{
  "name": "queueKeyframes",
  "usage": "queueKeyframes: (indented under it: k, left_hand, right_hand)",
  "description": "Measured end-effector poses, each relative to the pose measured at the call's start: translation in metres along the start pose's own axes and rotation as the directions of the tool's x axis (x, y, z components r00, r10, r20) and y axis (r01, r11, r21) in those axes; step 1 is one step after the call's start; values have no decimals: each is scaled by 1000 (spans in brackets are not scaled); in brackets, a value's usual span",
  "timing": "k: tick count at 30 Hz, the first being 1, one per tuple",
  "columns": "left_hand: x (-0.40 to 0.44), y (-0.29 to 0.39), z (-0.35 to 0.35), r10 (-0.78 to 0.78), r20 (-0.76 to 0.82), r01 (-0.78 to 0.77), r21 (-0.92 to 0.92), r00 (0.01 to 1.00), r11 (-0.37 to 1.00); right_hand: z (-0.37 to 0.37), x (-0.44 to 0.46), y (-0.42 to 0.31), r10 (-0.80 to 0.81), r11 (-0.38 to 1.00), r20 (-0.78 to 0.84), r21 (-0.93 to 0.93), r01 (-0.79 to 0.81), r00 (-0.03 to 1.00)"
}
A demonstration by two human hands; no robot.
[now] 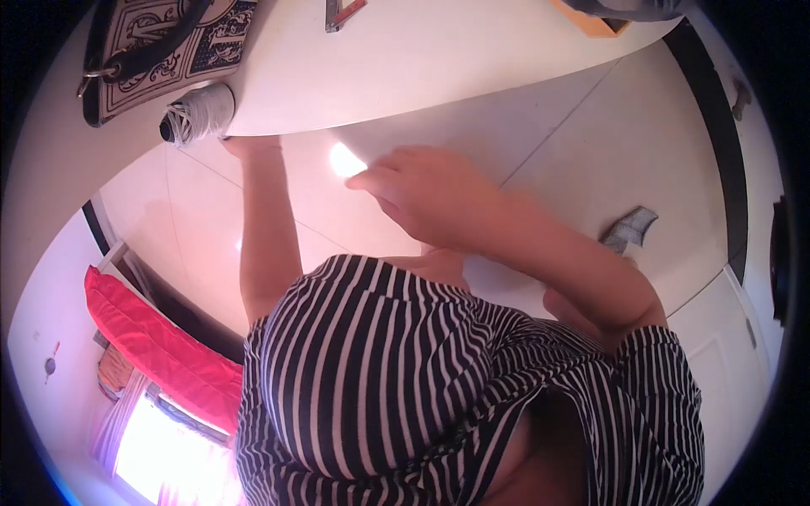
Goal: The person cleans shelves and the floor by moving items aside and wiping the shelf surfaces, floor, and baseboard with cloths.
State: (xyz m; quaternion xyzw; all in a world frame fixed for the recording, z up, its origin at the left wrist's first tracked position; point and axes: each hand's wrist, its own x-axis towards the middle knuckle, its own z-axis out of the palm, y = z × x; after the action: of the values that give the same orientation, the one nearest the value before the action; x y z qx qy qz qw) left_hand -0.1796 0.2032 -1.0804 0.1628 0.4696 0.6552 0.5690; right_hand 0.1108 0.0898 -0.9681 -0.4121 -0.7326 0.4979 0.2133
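My left hand (253, 143) reaches to the table's edge at the upper left. Its fingers are hidden by the table, so what they hold, if anything, does not show. Just beside it, on the tabletop, lies a roll wound with white cord (207, 114), with a dark end. My right hand (418, 190) is over the floor near the middle, its fingers curled and pressed together, pointing left. Whatever is between them, if anything, cannot be made out. A bright white spot shows right at its fingertips.
The pale table (295, 93) spans the top. On it are a patterned bag (169, 63) with a dark strap, a red-edged metal piece (344, 15) and an orange object (599, 24). A grey item (629, 229) lies on the tiled floor. Red cloth (160, 337) is at lower left.
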Motion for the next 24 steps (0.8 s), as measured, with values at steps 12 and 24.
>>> queueKeyframes:
  k: [12,24]
  left_hand:
    - [-65,-35,23,-309,-105,290,-164,945,943]
    - [-95,-63,51,-468,-68,450,-183,881,874]
  right_hand:
    - [21,-42,36,24,1000,59,3,-24,998]
    - [13,-23,26,2,1000,-119,0,-2,993]
